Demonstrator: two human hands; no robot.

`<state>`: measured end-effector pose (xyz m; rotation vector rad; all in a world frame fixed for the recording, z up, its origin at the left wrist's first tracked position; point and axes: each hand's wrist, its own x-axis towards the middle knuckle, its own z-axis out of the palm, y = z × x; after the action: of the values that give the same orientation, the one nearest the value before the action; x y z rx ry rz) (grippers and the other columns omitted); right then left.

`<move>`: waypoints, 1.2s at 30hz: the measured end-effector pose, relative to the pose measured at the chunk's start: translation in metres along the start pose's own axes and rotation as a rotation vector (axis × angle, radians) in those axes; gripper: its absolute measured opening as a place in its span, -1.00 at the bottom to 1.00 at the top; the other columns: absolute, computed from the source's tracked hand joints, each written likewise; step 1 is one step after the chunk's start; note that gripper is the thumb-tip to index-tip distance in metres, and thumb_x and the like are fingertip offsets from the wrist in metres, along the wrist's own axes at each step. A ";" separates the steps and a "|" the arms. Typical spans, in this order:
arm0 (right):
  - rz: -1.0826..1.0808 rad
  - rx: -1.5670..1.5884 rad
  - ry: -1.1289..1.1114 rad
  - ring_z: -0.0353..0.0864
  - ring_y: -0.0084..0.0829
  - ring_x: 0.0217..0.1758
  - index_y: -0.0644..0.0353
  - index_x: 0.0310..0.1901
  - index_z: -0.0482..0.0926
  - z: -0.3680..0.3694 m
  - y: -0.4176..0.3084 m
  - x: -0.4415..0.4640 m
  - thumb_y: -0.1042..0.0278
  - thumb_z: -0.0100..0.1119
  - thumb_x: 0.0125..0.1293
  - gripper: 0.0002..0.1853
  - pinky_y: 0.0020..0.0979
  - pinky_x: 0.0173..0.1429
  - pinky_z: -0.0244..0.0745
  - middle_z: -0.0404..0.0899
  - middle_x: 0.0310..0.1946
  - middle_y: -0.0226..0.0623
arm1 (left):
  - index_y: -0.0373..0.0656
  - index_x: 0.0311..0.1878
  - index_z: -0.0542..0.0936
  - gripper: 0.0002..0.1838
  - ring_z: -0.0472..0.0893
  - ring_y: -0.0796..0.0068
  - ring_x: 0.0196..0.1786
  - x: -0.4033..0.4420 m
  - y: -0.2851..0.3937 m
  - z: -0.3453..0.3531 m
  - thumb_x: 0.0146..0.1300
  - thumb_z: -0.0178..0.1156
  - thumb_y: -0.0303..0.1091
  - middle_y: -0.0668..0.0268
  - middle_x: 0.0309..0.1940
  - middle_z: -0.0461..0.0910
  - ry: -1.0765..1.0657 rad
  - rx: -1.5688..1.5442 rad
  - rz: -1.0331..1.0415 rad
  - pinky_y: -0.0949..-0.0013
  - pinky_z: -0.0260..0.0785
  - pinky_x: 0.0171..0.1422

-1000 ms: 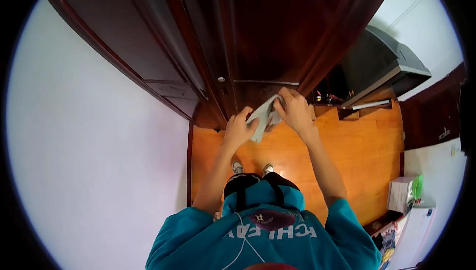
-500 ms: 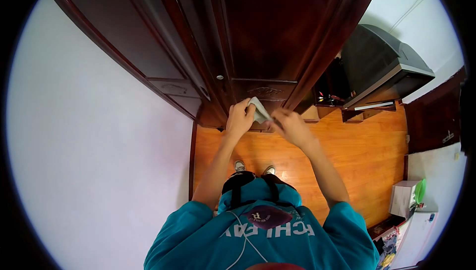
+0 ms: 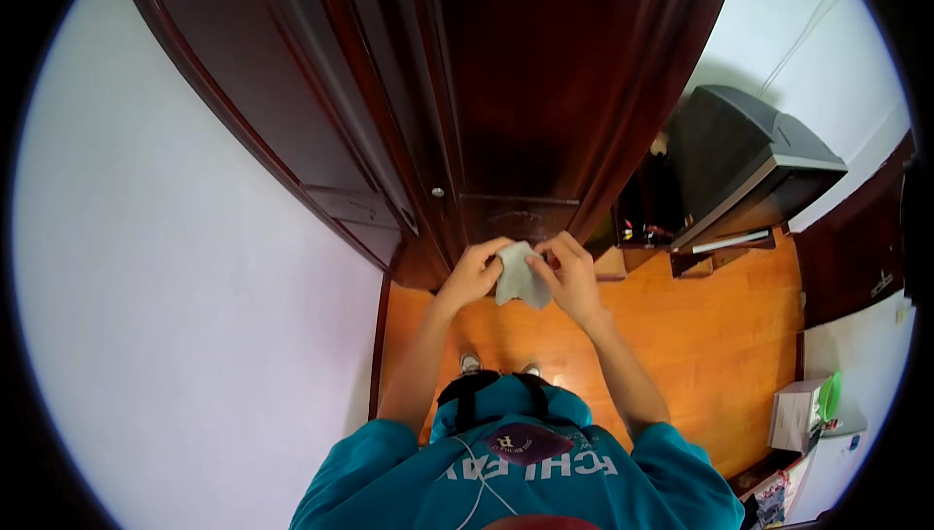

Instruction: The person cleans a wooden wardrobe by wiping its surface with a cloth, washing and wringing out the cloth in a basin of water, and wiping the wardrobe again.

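Note:
A small pale grey-green cloth [image 3: 522,277] hangs between my two hands in front of the wardrobe. My left hand [image 3: 473,275] pinches its left upper edge. On the other side, the fingers and thumb of my right hand [image 3: 570,277] are closed on its upper right part. The cloth is spread out, with its lower edge hanging free. Just beyond the hands stands the dark red-brown wooden wardrobe [image 3: 545,92], its doors closed, with a round lock [image 3: 438,192] on the front.
To the right, a bulky television [image 3: 749,170] rests on a dark stand [image 3: 650,201] holding cables. A white wall [image 3: 195,287] runs along the left. Wooden floor [image 3: 700,335] lies below. A white box [image 3: 796,415] and a green basin [image 3: 830,397] are at the lower right.
The cloth has gone from bunched to spread out between both hands. My right hand, blurred before, now grips its right side. Both hands appear lower in view, and the view has tilted upward.

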<state>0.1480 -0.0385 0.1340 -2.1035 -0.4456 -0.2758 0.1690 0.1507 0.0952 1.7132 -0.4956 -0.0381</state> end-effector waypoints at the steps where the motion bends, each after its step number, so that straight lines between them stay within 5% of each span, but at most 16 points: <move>1: -0.034 0.057 0.023 0.55 -0.29 -0.30 0.32 -0.32 0.49 0.004 0.000 0.002 0.43 0.29 0.13 -0.81 -0.39 -0.30 0.47 0.50 -0.16 -0.14 | -0.30 -0.11 0.52 -0.72 0.48 0.55 -0.35 -0.001 0.002 0.000 0.16 -0.10 -0.65 0.21 -0.41 0.55 0.021 0.005 0.027 0.45 0.37 -0.24; 2: -0.050 0.052 0.027 0.55 -0.29 -0.30 0.32 -0.32 0.49 0.002 0.002 0.008 0.43 0.29 0.13 -0.81 -0.39 -0.30 0.47 0.50 -0.16 -0.14 | -0.30 -0.10 0.52 -0.72 0.48 0.55 -0.35 0.000 0.003 -0.001 0.15 -0.09 -0.66 0.20 -0.41 0.55 0.043 0.007 0.047 0.45 0.37 -0.24; 4: -0.479 -0.255 0.107 0.55 -0.23 -0.09 0.30 -0.21 0.47 -0.004 -0.012 0.020 0.43 0.30 0.14 -0.76 -0.37 -0.18 0.51 0.48 -0.07 -0.14 | -0.30 -0.11 0.52 -0.72 0.49 0.55 -0.37 0.002 0.012 -0.007 0.14 -0.08 -0.66 0.21 -0.42 0.55 0.040 -0.027 0.087 0.46 0.36 -0.25; 5: -0.369 -0.093 -0.007 0.51 -0.30 0.07 0.27 -0.09 0.44 -0.002 -0.010 0.019 0.46 0.32 0.12 -0.66 -0.40 0.13 0.37 0.49 -0.01 -0.18 | -0.30 -0.12 0.52 -0.73 0.49 0.55 -0.38 0.002 0.015 -0.010 0.13 -0.08 -0.66 0.22 -0.44 0.55 0.030 -0.062 0.113 0.47 0.35 -0.27; 8: -0.083 0.337 -0.201 0.54 -0.25 0.04 0.25 0.02 0.41 -0.005 -0.024 0.020 0.37 0.31 0.15 -0.58 -0.32 0.00 0.48 0.50 -0.04 -0.14 | -0.32 -0.12 0.52 -0.78 0.49 0.60 -0.28 0.004 0.016 -0.027 0.20 -0.05 -0.59 0.29 -0.35 0.57 -0.170 -0.050 0.035 0.50 0.34 -0.15; 15: -0.155 0.173 -0.062 0.54 -0.33 -0.33 0.30 -0.20 0.51 -0.001 -0.028 0.031 0.43 0.30 0.15 -0.77 -0.43 -0.26 0.43 0.51 -0.34 -0.19 | -0.32 -0.15 0.54 -0.80 0.49 0.62 -0.32 0.006 0.043 -0.043 0.19 -0.02 -0.62 0.29 -0.39 0.58 -0.137 0.070 -0.095 0.53 0.34 -0.20; 18: -0.301 0.083 0.098 0.52 -0.27 -0.38 0.31 -0.25 0.48 -0.004 -0.052 0.061 0.49 0.30 0.13 -0.80 -0.40 -0.34 0.41 0.47 -0.37 -0.18 | -0.30 -0.11 0.53 -0.73 0.54 0.60 -0.31 0.019 0.055 -0.049 0.18 -0.09 -0.67 0.22 -0.40 0.59 0.055 0.101 0.101 0.50 0.38 -0.22; 21: -0.524 0.009 0.284 0.50 -0.23 -0.40 0.32 -0.30 0.45 -0.015 -0.079 0.104 0.57 0.26 0.13 -0.83 -0.36 -0.36 0.41 0.45 -0.38 -0.19 | -0.29 0.00 0.50 -0.72 0.59 0.51 -0.13 0.039 0.093 -0.058 0.28 -0.09 -0.68 0.21 -0.10 0.58 0.387 -0.145 0.265 0.50 0.41 -0.03; 24: -0.737 -0.239 0.436 0.45 -0.27 -0.34 0.23 -0.31 0.48 -0.028 -0.103 0.150 0.53 0.31 0.02 -0.79 -0.34 -0.28 0.34 0.45 -0.37 -0.24 | -0.32 -0.06 0.50 -0.79 0.51 0.19 0.07 0.052 0.142 -0.055 0.25 0.00 -0.57 0.09 0.02 0.51 0.975 0.522 0.584 0.28 0.31 0.19; 26: -0.815 -0.356 0.469 0.44 -0.30 -0.29 0.19 -0.31 0.50 -0.036 -0.117 0.169 0.50 0.32 -0.02 -0.78 -0.34 -0.23 0.29 0.45 -0.33 -0.27 | -0.40 -0.07 0.51 -0.76 0.47 0.00 0.13 0.058 0.145 -0.046 0.24 -0.04 -0.53 -0.01 0.05 0.49 0.873 0.671 0.685 0.15 0.27 0.25; 29: -0.877 -0.498 0.542 0.40 -0.34 -0.20 0.11 -0.33 0.51 -0.039 -0.124 0.192 0.43 0.32 -0.06 -0.78 -0.32 -0.14 0.20 0.43 -0.27 -0.33 | -0.58 0.21 0.28 -0.53 0.18 -0.14 0.38 0.093 0.129 -0.033 0.24 -0.07 -0.55 -0.19 0.29 0.21 0.657 0.856 0.657 0.01 0.05 0.43; 34: -0.841 -0.574 0.626 0.40 -0.30 -0.02 0.09 -0.23 0.60 -0.038 -0.122 0.185 0.40 0.30 -0.05 -0.74 -0.28 0.02 0.18 0.44 -0.10 -0.32 | -0.53 0.29 0.18 -0.41 0.07 -0.10 0.44 0.120 0.094 -0.042 0.24 0.02 -0.42 -0.17 0.35 0.10 0.683 0.986 0.594 -0.04 -0.07 0.46; 36: -0.878 -0.516 0.632 0.50 -0.20 -0.02 0.22 -0.18 0.61 -0.033 -0.121 0.165 0.52 0.22 0.03 -0.75 -0.22 0.04 0.32 0.50 -0.06 -0.22 | -0.46 0.31 0.21 -0.42 0.09 -0.04 0.44 0.125 0.093 -0.048 0.26 0.01 -0.38 -0.10 0.36 0.13 0.723 0.967 0.610 -0.02 -0.06 0.46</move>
<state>0.2467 0.0277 0.3041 -2.0096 -0.9520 -1.6484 0.2685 0.1417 0.2244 2.2217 -0.4857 1.4049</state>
